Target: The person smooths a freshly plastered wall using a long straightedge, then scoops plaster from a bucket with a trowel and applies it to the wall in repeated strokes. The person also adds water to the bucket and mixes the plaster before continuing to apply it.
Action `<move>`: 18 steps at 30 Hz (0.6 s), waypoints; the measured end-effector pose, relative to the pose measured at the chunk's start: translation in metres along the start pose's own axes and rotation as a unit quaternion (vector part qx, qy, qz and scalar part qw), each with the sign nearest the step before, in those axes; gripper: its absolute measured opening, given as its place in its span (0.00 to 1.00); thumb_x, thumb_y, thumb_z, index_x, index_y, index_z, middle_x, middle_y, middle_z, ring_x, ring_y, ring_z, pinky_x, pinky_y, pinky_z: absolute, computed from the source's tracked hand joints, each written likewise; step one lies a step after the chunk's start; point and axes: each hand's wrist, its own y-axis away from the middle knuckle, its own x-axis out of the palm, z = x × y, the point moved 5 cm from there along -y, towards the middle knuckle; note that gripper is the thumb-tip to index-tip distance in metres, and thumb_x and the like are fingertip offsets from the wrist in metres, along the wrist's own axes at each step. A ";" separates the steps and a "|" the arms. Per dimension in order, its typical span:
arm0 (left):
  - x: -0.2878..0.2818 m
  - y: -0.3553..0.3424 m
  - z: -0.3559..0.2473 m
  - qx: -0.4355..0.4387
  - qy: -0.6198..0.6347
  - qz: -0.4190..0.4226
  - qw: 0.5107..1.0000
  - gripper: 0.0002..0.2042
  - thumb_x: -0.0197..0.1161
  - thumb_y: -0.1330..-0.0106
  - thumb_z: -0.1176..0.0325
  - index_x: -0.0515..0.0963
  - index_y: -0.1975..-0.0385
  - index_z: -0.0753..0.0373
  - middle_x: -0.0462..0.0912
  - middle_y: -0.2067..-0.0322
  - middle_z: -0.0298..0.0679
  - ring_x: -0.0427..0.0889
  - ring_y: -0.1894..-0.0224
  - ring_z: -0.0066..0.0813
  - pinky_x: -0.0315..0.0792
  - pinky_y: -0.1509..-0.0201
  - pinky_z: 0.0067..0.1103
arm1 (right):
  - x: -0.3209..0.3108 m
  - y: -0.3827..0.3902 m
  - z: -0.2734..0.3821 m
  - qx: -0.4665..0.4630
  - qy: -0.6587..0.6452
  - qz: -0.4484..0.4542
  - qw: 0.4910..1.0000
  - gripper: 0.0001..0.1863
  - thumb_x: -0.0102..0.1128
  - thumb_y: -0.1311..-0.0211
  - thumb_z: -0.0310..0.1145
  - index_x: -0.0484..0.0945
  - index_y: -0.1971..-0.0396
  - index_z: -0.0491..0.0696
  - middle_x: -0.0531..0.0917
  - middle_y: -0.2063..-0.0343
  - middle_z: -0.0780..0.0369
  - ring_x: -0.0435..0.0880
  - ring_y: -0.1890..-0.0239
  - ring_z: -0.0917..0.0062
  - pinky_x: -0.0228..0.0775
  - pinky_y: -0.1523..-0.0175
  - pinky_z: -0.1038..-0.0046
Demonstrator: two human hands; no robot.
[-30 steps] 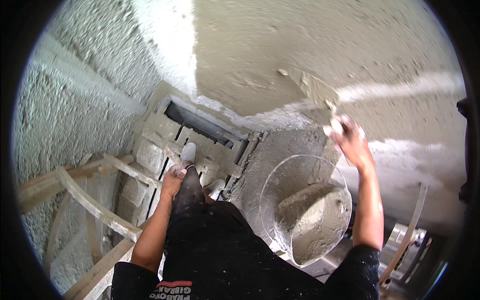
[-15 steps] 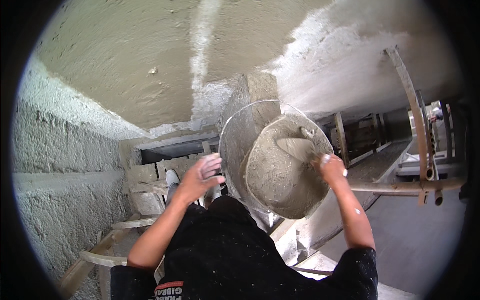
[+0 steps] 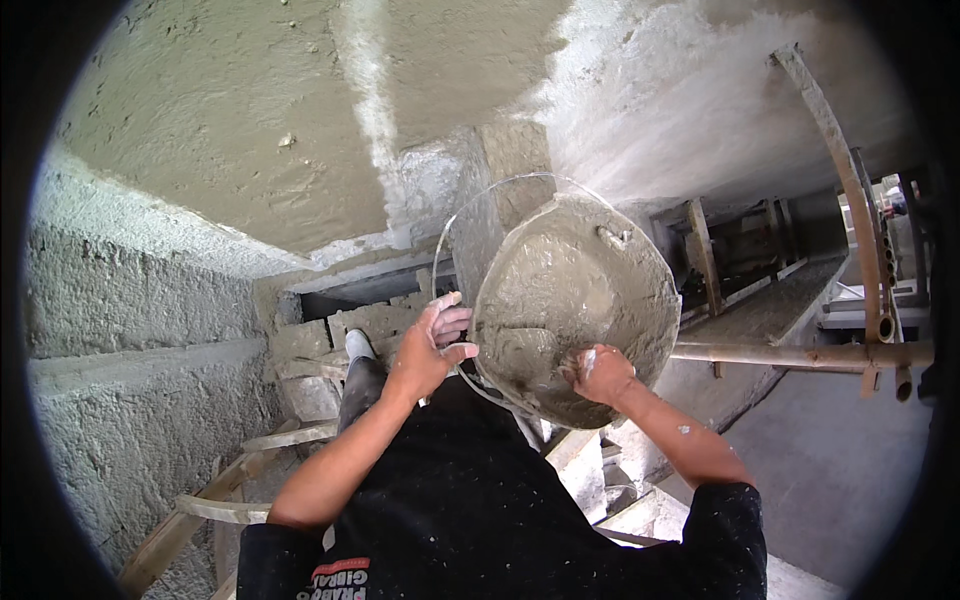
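A round bucket (image 3: 677,303) stands in front of me, tilted my way, with wet grey mortar (image 3: 565,275) inside and a thin wire handle (image 3: 440,240) arching over its far left side. My right hand (image 3: 602,376) is closed round a trowel (image 3: 526,348), the grip hidden in the fist. The trowel's mortar-coated blade points left and lies in the mortar near the bucket's near left side. My left hand (image 3: 428,350) is at the bucket's left rim, thumb and fingers apart, holding nothing. Whether its fingertips touch the rim I cannot tell.
Beyond the bucket rises a wall (image 3: 230,110) partly covered in fresh plaster. A rough wall (image 3: 130,300) stands at the left, above a wooden ladder-like frame (image 3: 215,510). Bamboo poles (image 3: 800,354) and an upright timber (image 3: 840,150) are at the right.
My right hand has drawn the trowel from the bucket's far right side toward its near left. My left hand has moved slightly right, closer to the rim. The view has shifted a little.
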 end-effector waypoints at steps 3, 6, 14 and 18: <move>0.001 0.000 -0.001 0.002 0.012 -0.004 1.000 0.40 0.74 0.43 0.79 0.60 0.30 0.64 0.77 0.39 0.49 0.78 0.39 0.38 0.70 0.32 0.33 | -0.013 0.005 -0.011 -0.001 -0.083 0.007 0.997 0.29 0.56 0.35 0.57 0.83 0.52 0.45 0.85 0.55 0.48 0.84 0.49 0.56 0.72 0.38 0.61; 0.000 0.000 0.001 0.000 0.004 0.000 1.000 0.39 0.73 0.42 0.80 0.59 0.30 0.65 0.77 0.39 0.49 0.78 0.39 0.38 0.71 0.33 0.33 | -0.023 0.019 -0.023 0.004 -0.216 0.035 0.976 0.33 0.61 0.39 0.61 0.84 0.53 0.44 0.85 0.51 0.49 0.83 0.48 0.56 0.72 0.38 0.62; -0.047 -0.001 0.039 -0.027 0.108 -0.010 0.994 0.30 0.66 0.32 0.76 0.61 0.32 0.67 0.76 0.39 0.50 0.78 0.41 0.32 0.73 0.36 0.28 | -0.089 0.068 -0.041 0.166 -0.309 -0.049 0.935 0.24 0.65 0.39 0.57 0.87 0.62 0.48 0.87 0.70 0.56 0.85 0.68 0.64 0.77 0.55 0.64; -0.103 0.013 0.077 -0.059 0.068 -0.080 0.993 0.27 0.66 0.31 0.72 0.66 0.34 0.69 0.78 0.41 0.50 0.79 0.42 0.32 0.73 0.37 0.26 | -0.178 0.085 -0.004 0.077 -0.314 -0.223 0.920 0.16 0.74 0.43 0.39 0.84 0.66 0.41 0.82 0.79 0.57 0.79 0.76 0.74 0.74 0.66 0.71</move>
